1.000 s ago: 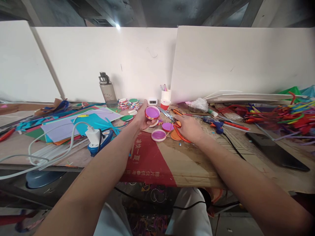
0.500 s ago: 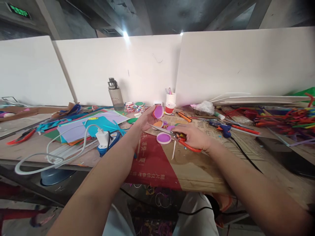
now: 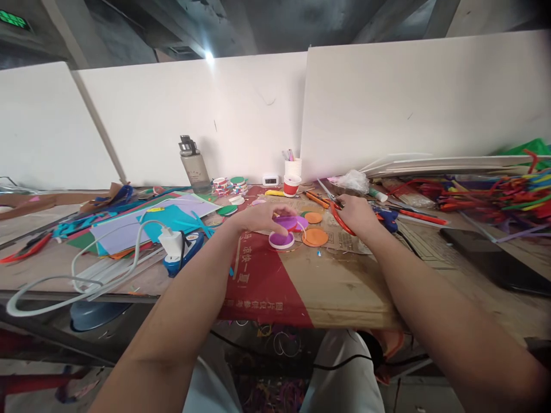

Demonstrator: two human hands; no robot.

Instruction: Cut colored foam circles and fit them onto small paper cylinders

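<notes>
My left hand (image 3: 258, 218) is palm-down over the purple-topped round discs, its fingers touching a purple disc (image 3: 286, 222) that lies above another white-rimmed purple disc (image 3: 281, 239). My right hand (image 3: 359, 213) is closed round the red handles of a pair of scissors (image 3: 334, 207), whose blades point up and to the left. Two orange paper circles (image 3: 315, 236) lie between my hands on a newspaper sheet. A cardboard sheet (image 3: 336, 281) with a red panel covers the table in front of me.
Coloured paper sheets (image 3: 142, 221), a white charger and cable (image 3: 170, 244) and a blue glue gun lie left. A water bottle (image 3: 193, 165), stacked discs, a small clock and paper cups (image 3: 291, 175) stand at the back. Pipe cleaners (image 3: 495, 198) and a black phone (image 3: 495, 261) lie right.
My left hand has brought the purple disc down from the air onto the pile on the table. My right hand has lifted the scissors and moved them back and to the right.
</notes>
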